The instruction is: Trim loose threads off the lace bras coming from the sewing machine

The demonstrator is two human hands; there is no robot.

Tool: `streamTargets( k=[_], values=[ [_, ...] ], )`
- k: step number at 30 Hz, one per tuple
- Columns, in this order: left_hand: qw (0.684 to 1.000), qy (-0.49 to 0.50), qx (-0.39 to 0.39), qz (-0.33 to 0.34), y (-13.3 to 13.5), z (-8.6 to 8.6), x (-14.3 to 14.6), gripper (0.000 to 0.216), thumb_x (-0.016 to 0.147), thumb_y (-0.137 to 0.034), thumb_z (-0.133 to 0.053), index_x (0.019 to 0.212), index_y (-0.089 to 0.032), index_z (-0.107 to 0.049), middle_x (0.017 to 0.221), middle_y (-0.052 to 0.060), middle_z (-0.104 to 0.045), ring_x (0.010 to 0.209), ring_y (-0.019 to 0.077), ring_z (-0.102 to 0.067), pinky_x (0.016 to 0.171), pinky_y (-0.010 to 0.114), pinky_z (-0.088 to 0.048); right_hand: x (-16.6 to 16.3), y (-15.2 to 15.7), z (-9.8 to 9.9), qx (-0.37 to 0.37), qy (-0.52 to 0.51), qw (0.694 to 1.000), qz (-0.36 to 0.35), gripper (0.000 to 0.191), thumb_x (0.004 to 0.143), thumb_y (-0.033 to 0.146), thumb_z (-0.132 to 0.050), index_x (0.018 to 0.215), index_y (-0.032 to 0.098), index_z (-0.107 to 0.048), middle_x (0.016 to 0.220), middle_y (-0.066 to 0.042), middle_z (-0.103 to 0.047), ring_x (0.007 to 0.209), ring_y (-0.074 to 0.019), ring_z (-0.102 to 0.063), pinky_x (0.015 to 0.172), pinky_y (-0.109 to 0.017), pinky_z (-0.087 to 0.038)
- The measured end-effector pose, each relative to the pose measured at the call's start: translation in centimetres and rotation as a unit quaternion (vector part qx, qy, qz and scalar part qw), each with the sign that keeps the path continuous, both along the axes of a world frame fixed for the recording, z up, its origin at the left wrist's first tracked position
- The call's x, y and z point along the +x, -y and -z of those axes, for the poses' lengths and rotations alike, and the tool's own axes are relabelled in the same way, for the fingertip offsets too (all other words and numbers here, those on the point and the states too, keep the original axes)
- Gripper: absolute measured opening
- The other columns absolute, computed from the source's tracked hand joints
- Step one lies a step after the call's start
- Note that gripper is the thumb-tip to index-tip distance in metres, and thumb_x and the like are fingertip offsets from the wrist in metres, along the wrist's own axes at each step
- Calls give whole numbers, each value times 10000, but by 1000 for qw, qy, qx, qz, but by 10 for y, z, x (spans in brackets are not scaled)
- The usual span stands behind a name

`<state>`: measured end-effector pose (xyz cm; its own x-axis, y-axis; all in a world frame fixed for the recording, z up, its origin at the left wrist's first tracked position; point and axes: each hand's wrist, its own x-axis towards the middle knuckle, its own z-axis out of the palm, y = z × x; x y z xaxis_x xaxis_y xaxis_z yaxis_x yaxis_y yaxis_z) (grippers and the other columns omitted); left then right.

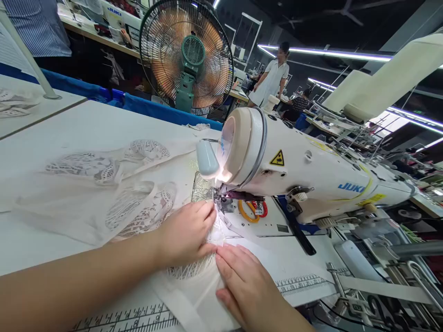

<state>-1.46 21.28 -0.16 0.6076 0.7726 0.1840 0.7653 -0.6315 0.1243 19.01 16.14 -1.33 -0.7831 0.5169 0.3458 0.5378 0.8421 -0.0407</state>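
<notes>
A white lace fabric piece (138,203) lies spread on the sewing table (69,133), running under the presser foot (221,203) of a white JUKI sewing machine (311,175). My left hand (187,233) rests on the fabric just left of the needle, fingers curled and pressing the cloth down. My right hand (245,286) lies flat on the fabric in front of the foot, fingers stretched out and together, fingertips touching the left hand. Neither hand grips anything.
A green-and-copper standing fan (188,57) stands behind the table's blue edge. A person in white (272,78) stands at the back, another in a striped shirt (38,25) at the far left. Ruler markings (138,318) run along the table's near edge.
</notes>
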Motion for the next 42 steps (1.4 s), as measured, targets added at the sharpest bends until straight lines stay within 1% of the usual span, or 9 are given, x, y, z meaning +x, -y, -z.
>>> streamTargets(
  k=[8,13,18,23,28,32,36,39,42],
  values=[
    [999,-20,-14,-22,-6,-6,7,558,800,-418,-509,1170,0,-513,1152,235,-541,1081,347,-489,901,443,-439,0,-6,-2,5,12,1000,18,369,884,274,-401,1164,78,-541,1171,-118,-614,1088,-255,-553,914,-424,-472],
    [999,-9,-42,-27,-4,-8,6,462,795,-358,-530,1107,-17,-542,1125,221,-540,1016,310,-528,843,400,-481,3,-5,-1,-14,23,999,26,394,887,282,-404,1203,72,-513,1213,-118,-584,1124,-256,-520,929,-432,-457],
    [999,-25,-42,-22,-4,-12,5,456,798,-362,-530,1108,-27,-542,1122,217,-545,1019,313,-526,853,409,-476,3,-3,0,-31,29,999,31,399,886,280,-416,1218,74,-498,1233,-119,-568,1154,-256,-492,956,-437,-430],
    [999,-25,-44,-21,-4,-14,7,468,792,-375,-539,1106,-28,-548,1084,211,-560,983,308,-541,806,398,-494,3,-4,-3,-39,49,998,28,407,900,289,-386,1213,58,-506,1241,-118,-562,1159,-256,-483,954,-430,-431],
    [999,-21,-23,-21,-11,-12,5,486,797,-380,-533,1099,0,-555,1051,225,-574,972,316,-548,815,408,-493,1,-8,-5,-41,66,996,33,417,917,296,-355,1227,56,-498,1268,-119,-538,1177,-248,-460,969,-409,-422],
    [999,-25,27,-16,-14,-16,4,423,781,-352,-560,1035,-15,-594,997,208,-597,955,314,-550,831,416,-482,1,-10,-7,-49,64,996,34,426,913,288,-370,1260,60,-463,1291,-120,-515,1201,-239,-432,996,-388,-399],
    [997,-28,69,13,10,-18,3,197,759,-258,-563,871,-117,-641,888,137,-634,849,276,-576,755,419,-492,6,-12,-13,-64,40,997,24,369,898,251,-390,1201,74,-505,1253,-130,-541,1175,-231,-450,990,-388,-400],
    [994,-25,109,-4,37,-9,-4,331,725,-298,-550,1023,-169,-611,1063,146,-623,994,335,-541,849,548,-412,9,-14,-15,-79,32,996,14,329,892,231,-400,1154,80,-530,1225,-120,-559,1147,-233,-464,979,-381,-403],
    [990,-57,120,-46,49,2,-19,466,737,-334,-521,1180,-190,-541,1274,191,-505,1162,421,-428,861,673,-310,9,-16,-15,-100,31,995,6,315,886,241,-420,1135,86,-536,1217,-110,-561,1145,-233,-458,988,-376,-389]
  ],
)
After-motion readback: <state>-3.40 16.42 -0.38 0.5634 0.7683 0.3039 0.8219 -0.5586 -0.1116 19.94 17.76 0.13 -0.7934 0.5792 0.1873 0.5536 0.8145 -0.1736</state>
